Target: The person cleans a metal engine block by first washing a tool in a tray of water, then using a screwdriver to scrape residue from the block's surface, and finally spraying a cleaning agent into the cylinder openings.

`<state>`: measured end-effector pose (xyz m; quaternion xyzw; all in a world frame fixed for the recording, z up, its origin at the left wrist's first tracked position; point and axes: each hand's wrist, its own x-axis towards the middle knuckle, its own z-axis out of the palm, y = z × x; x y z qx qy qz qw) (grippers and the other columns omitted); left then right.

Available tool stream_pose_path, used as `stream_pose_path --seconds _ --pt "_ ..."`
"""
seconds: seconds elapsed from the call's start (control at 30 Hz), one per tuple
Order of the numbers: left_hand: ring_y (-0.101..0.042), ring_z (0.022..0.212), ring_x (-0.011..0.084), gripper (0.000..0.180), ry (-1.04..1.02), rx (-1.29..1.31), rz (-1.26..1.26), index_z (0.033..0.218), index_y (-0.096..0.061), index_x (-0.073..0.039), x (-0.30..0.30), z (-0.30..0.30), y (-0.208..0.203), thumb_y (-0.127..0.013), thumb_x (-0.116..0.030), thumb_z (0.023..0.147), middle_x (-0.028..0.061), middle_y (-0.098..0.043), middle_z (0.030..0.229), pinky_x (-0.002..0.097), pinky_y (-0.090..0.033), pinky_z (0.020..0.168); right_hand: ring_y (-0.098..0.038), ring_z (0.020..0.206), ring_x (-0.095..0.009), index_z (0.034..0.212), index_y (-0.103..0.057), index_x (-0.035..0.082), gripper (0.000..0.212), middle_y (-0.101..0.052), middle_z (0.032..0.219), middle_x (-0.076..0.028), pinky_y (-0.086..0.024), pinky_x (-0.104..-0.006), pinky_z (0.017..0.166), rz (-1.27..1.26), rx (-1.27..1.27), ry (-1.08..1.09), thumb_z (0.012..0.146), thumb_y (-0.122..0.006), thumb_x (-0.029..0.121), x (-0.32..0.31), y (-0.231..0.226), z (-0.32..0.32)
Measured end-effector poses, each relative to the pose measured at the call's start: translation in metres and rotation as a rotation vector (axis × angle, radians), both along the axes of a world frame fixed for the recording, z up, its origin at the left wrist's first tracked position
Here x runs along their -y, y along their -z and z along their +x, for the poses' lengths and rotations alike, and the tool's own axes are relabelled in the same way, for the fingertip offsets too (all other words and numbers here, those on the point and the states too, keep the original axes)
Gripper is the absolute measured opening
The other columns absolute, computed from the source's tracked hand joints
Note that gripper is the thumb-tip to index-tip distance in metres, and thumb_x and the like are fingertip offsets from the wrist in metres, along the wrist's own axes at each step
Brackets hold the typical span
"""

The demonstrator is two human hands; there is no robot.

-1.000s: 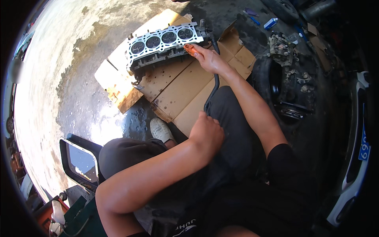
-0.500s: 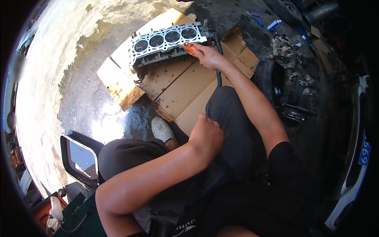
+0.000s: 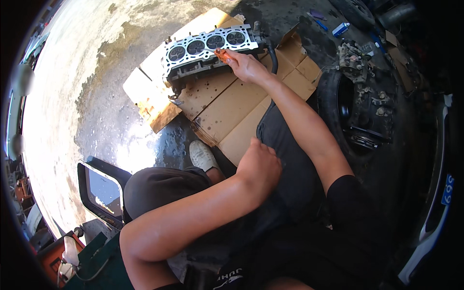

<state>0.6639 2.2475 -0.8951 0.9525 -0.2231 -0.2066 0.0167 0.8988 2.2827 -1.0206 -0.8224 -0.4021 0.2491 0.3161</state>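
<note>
An engine cylinder head (image 3: 194, 59) lies on flattened cardboard, its pale machined face up with a row of round combustion chambers. My right hand (image 3: 247, 67) reaches over its near edge, closed round an orange hand tool (image 3: 223, 55). A thin tip points left from that tool, at the face between the middle chambers; its exact kind is unclear. My left hand (image 3: 261, 164) is curled into a fist by my right thigh, away from the cylinder head. Its palm side is hidden, so whatever it may hold does not show. A black hose (image 3: 274, 65) passes under my right forearm.
The oil-spotted cardboard (image 3: 212, 108) covers the floor before my feet. To the right are a tyre (image 3: 333, 99) and greasy metal parts (image 3: 354, 60), with a blue-and-white can (image 3: 340, 29) farther back. A black-framed pane (image 3: 102, 190) stands beside my left knee.
My right hand has moved left along the cylinder head with the orange tool, from the rightmost chamber toward the middle. My left hand stays curled by my thigh. The view has shifted slightly.
</note>
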Motion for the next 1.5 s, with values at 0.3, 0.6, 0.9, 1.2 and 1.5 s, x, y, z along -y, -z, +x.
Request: stream_pose_path --seconds 0.3,0.6,0.9,1.2,1.5 --pt "-0.063 0.106 0.0232 0.031 -0.051 -0.088 -0.012 0.113 -0.064 -0.003 -0.018 0.008 -0.001 -0.057 -0.019 0.087 0.0108 -0.066 0.11 0.0406 -0.044 0.097 -0.059 0.062 -0.013 0.148 -0.043 0.017 0.046 -0.057 0.071 -0.006 -0.05 -0.0309 0.062 0.045 -0.174 0.087 0.103 -0.046 0.025 0.038 0.014 0.014" --pt "-0.065 0.094 0.0318 0.021 -0.159 -0.013 -0.209 0.098 -0.063 -0.003 -0.076 0.069 0.039 -0.06 -0.022 0.091 0.0139 -0.066 0.094 0.0417 -0.05 0.087 -0.053 0.063 -0.016 0.149 -0.041 0.014 0.047 -0.058 0.073 -0.008 -0.047 -0.0331 0.063 0.018 -0.043 0.143 0.103 -0.047 0.025 0.084 0.0 0.039" --pt "-0.024 0.147 0.0355 0.063 -0.628 0.293 -0.133 0.149 -0.029 0.004 -0.184 0.183 0.198 -0.042 -0.031 0.099 0.0221 -0.027 0.158 0.0477 -0.024 0.119 -0.059 0.073 -0.022 0.146 -0.045 0.01 0.046 -0.065 0.086 -0.014 -0.048 -0.0335 0.074 -0.034 0.14 0.156 0.103 -0.048 0.024 0.099 -0.006 0.043" --pt "-0.018 0.15 0.0263 0.065 -0.027 0.512 -0.232 0.154 -0.023 -0.005 -0.189 0.28 0.238 -0.037 -0.04 0.102 0.0127 -0.021 0.162 0.0459 -0.013 0.121 -0.05 0.06 -0.007 0.149 -0.039 0.007 0.047 -0.053 0.07 -0.001 -0.047 -0.0254 0.06 0.013 -0.133 0.638 0.105 -0.046 0.022 0.146 -0.017 0.008" --pt "-0.027 0.147 0.0242 0.058 -0.018 0.518 -0.346 0.152 -0.03 -0.005 -0.248 0.235 0.233 -0.039 -0.034 0.101 0.0098 -0.031 0.159 0.0426 -0.017 0.121 -0.05 0.057 -0.008 0.149 -0.038 0.005 0.047 -0.054 0.067 -0.002 -0.047 -0.0259 0.058 -0.077 -0.203 0.651 0.105 -0.044 0.02 0.124 -0.045 -0.02"
